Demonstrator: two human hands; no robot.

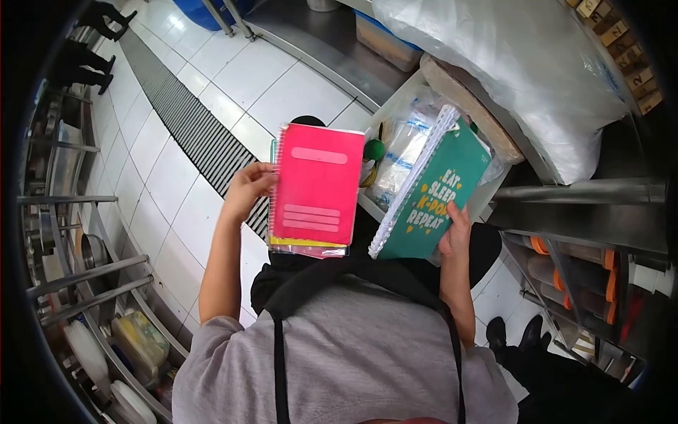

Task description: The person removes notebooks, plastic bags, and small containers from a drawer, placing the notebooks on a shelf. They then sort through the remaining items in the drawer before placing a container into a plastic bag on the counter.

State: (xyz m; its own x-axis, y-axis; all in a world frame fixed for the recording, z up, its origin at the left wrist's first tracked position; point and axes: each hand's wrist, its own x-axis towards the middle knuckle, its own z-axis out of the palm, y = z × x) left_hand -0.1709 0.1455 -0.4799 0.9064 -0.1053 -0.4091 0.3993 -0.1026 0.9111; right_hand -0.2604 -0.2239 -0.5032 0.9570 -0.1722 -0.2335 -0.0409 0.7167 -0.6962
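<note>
A pink spiral notebook [318, 187] lies on top of other notebooks over my lap; a yellow edge and a teal edge show from beneath it. My left hand [253, 185] is closed on its spiral side, thumb underneath or hidden. On the right, my right hand [455, 232] grips the lower right edge of a green notebook [439, 201] lettered "EAT SLEEP K-POP REPEAT". The green one is tilted, with a frayed white spiral binding along its left side. Behind it stands a bin [371, 208] with clear plastic-wrapped packs [406, 152] inside.
A large clear plastic bag [508, 63] bulges over the upper right. Metal shelves [92, 283] with containers line the left, and orange-lidded containers [547, 272] sit at right. A floor drain grate [176, 106] crosses white tiles. Other people's shoes [519, 332] show at lower right and upper left.
</note>
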